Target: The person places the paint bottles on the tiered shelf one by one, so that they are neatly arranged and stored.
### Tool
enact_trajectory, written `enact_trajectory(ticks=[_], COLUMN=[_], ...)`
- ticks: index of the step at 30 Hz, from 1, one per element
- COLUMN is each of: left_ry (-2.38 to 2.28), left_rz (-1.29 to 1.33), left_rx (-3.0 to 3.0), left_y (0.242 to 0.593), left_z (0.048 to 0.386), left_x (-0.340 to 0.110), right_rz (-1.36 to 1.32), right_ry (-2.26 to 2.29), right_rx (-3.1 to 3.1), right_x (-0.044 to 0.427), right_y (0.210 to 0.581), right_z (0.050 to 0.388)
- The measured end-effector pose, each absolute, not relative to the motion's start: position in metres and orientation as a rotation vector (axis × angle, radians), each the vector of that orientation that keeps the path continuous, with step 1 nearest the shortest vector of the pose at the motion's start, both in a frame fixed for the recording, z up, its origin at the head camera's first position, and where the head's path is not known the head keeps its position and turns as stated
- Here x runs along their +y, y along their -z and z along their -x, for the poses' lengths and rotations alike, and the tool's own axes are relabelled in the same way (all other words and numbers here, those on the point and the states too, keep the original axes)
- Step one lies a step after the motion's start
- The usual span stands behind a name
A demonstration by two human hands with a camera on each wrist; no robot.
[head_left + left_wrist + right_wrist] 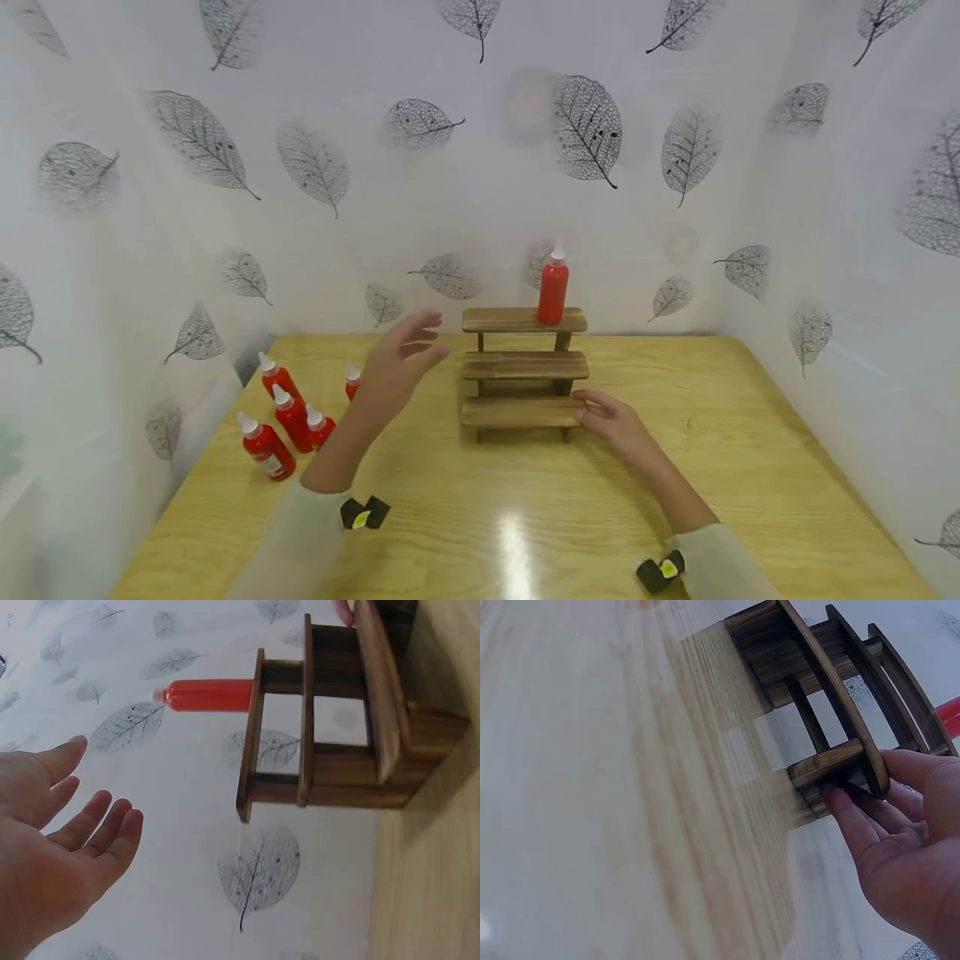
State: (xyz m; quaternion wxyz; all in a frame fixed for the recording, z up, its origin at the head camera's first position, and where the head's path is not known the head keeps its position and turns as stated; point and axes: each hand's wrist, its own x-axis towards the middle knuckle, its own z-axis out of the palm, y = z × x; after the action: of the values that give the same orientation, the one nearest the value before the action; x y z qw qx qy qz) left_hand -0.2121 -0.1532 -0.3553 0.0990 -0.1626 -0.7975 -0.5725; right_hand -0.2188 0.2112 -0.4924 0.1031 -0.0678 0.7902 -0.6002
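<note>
A three-tier wooden display stand (525,365) stands on the table near the back wall. One red squeeze bottle (552,292) with a white pointed cap is upright on its top tier, right of the middle. My right hand (615,425) pinches the right end of the lowest tier; the right wrist view shows that hand (911,840) with thumb and fingers about the board's end. Left of the stand, my left hand (397,367) is raised in the air, its fingers loosely extended and holding nothing. In the left wrist view the palm is bare.
Several more red squeeze bottles (272,454) are grouped at the table's left side, partly hidden behind the left forearm. The wooden table (720,433) is enclosed by white sheeting (480,192) with a leaf print.
</note>
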Motion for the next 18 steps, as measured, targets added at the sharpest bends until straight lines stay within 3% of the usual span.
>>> enact_trajectory(ticks=[18], left_ry=[1.272], left_rz=[-0.067], left_rx=[-2.41], left_y=[0.373], left_z=[0.115], left_x=[-0.269], right_rz=[0.206], right_ry=[1.781], right_rx=[2.313], right_x=[0.212], right_y=[0.495], right_z=[0.22])
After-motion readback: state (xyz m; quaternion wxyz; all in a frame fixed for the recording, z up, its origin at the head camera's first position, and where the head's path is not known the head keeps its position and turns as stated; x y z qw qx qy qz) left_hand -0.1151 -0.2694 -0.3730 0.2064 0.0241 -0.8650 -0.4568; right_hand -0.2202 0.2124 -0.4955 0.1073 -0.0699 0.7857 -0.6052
